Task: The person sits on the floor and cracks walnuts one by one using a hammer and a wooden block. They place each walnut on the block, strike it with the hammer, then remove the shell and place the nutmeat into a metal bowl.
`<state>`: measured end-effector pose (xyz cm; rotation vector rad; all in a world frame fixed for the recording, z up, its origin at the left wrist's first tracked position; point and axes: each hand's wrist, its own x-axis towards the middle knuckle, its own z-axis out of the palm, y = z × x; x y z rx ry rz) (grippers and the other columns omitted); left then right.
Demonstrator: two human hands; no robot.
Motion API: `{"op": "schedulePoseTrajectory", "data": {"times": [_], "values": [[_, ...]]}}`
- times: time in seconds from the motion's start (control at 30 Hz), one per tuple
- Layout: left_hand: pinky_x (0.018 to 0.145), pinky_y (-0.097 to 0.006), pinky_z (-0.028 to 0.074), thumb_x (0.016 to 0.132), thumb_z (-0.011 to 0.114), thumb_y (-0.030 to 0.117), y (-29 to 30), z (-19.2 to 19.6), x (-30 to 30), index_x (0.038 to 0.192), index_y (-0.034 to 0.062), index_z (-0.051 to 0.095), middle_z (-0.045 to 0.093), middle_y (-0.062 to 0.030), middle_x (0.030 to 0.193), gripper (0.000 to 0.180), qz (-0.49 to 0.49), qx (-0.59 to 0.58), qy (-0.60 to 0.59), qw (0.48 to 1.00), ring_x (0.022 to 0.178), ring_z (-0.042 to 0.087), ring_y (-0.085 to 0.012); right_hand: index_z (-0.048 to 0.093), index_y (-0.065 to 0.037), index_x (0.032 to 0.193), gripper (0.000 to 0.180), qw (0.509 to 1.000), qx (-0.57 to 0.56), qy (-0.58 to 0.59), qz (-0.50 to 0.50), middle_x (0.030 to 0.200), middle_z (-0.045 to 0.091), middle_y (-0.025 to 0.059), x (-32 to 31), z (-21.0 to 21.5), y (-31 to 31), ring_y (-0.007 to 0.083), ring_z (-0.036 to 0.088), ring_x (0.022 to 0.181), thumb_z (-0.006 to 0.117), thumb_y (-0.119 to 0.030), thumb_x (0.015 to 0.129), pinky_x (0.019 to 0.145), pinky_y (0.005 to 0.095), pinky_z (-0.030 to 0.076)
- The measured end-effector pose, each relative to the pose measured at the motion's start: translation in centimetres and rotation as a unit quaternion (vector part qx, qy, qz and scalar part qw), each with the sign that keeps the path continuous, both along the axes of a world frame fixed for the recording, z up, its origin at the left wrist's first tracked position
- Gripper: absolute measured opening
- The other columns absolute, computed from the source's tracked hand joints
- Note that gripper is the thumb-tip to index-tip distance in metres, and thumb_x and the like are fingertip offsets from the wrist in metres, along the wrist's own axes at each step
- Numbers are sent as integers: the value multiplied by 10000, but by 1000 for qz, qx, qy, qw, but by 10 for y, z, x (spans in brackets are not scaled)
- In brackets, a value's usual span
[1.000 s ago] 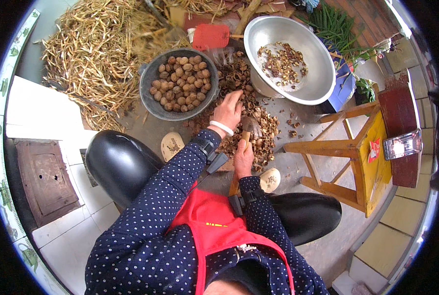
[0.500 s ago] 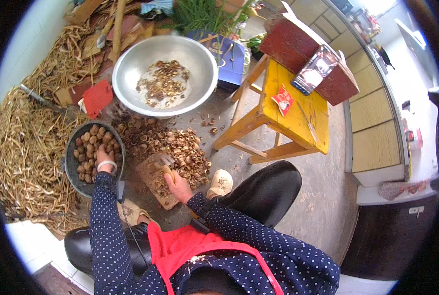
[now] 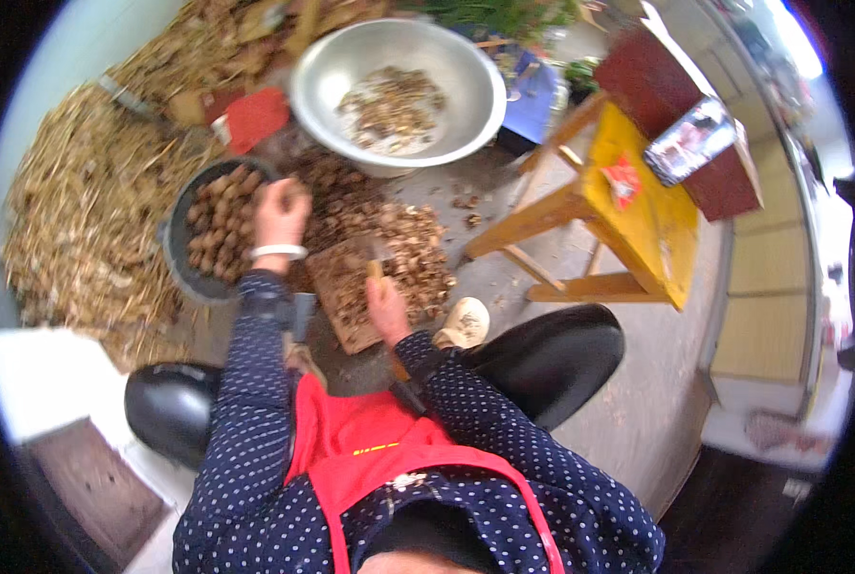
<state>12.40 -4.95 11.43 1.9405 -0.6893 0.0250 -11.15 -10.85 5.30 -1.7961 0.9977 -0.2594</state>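
Note:
My left hand (image 3: 281, 222), with a white bangle at the wrist, is over the right rim of a dark bucket (image 3: 172, 256) full of walnuts (image 3: 219, 226). Its fingers are closed on a brown walnut (image 3: 298, 203), partly hidden and blurred. My right hand (image 3: 386, 311) grips the wooden handle of a hammer (image 3: 377, 270), whose head is over the far right part of a wooden board (image 3: 353, 325). Cracked walnut shells (image 3: 416, 251) are heaped along the board's right and far sides. Brown bits of shelled walnut (image 3: 394, 107) lie in a wide metal basin (image 3: 487, 105) beyond the heap.
Dry straw (image 3: 83, 230) covers the left side. A red flat piece (image 3: 257, 120) lies beside the basin. On the right stands a yellow wooden stool (image 3: 628, 215) bearing a phone (image 3: 690, 143), a dark red box (image 3: 652, 72) and a small red packet (image 3: 622, 182).
My left hand has come up out of the walnuts to the bucket's right rim, now holding a walnut. The right hand still grips the hammer. The whole view has shifted.

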Motion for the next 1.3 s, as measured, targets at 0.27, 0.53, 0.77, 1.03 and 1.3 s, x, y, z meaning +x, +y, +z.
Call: {"op": "schedulePoseTrajectory", "data": {"times": [0.27, 0.53, 0.77, 1.03, 1.3], "values": [[826, -431, 474, 722, 662, 92, 24, -87, -121, 1102, 53, 589, 566, -211, 1066, 389, 48, 197, 158, 966, 974, 560, -387, 520, -15, 871, 432, 1000, -10, -10, -20, 705, 583, 235, -1, 15, 1, 441, 576, 696, 443, -435, 939, 597, 475, 439], [867, -412, 464, 717, 688, 31, 41, -123, -135, 1157, 69, 575, 526, -208, 1134, 456, 34, 191, 137, 971, 1033, 537, -382, 526, -24, 929, 455, 997, -16, 57, 51, 766, 599, 252, -5, 11, 6, 450, 582, 766, 426, -468, 935, 645, 486, 448], [834, -417, 481, 641, 788, 204, 37, -125, -127, 1065, 44, 615, 540, -207, 1133, 485, 47, 237, 198, 950, 1006, 556, -378, 494, -48, 966, 411, 995, -12, 26, 92, 759, 601, 280, -6, 16, 13, 483, 576, 759, 444, -454, 929, 615, 538, 443], [802, -423, 492, 650, 780, 256, 35, -121, -125, 1037, -1, 613, 552, -216, 1133, 494, 39, 244, 176, 953, 977, 575, -376, 462, -67, 968, 383, 979, -78, 126, 141, 743, 605, 277, -8, 18, 17, 485, 578, 734, 428, -447, 932, 598, 550, 442], [803, -423, 492, 661, 776, 234, 32, -122, -129, 1034, -5, 617, 572, -213, 1083, 471, 68, 254, 153, 953, 971, 579, -372, 465, -63, 971, 386, 976, -85, 129, 156, 747, 608, 275, -11, 14, 19, 483, 579, 724, 434, -445, 928, 608, 557, 437]]}}
